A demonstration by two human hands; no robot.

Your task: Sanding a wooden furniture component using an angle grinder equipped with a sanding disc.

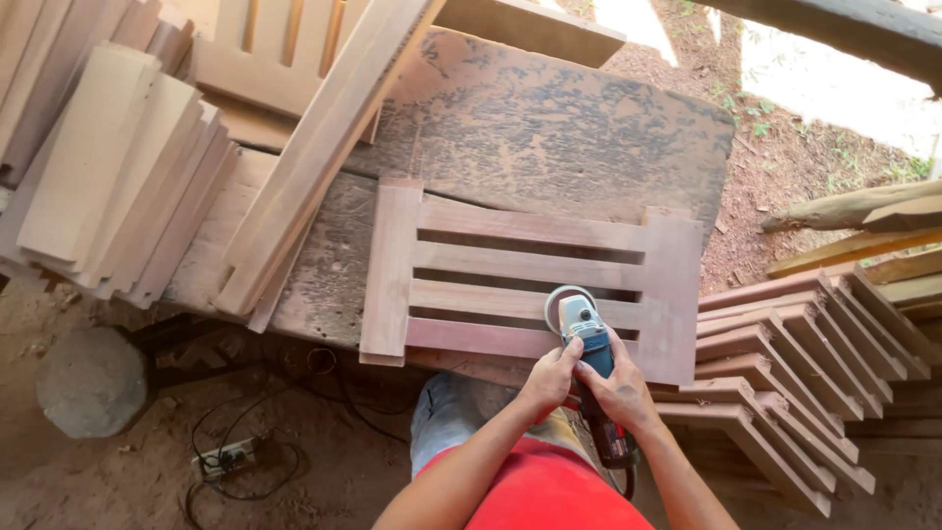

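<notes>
A slatted wooden panel (510,265) with several horizontal slats lies flat on a worn, stained workbench (549,128). A blue and grey angle grinder (586,334) rests with its disc on the panel's lower slats, right of centre. My left hand (549,381) grips the grinder from the left side. My right hand (620,393) wraps around its body from the right. The tool's red and black rear end (613,444) sticks out below my hands.
Stacked planks (118,167) lie at the left, and a long board (314,157) leans across the bench. More cut boards (785,363) are piled at the right. A power strip and cables (231,456) lie on the dirt floor beside a round stone (90,381).
</notes>
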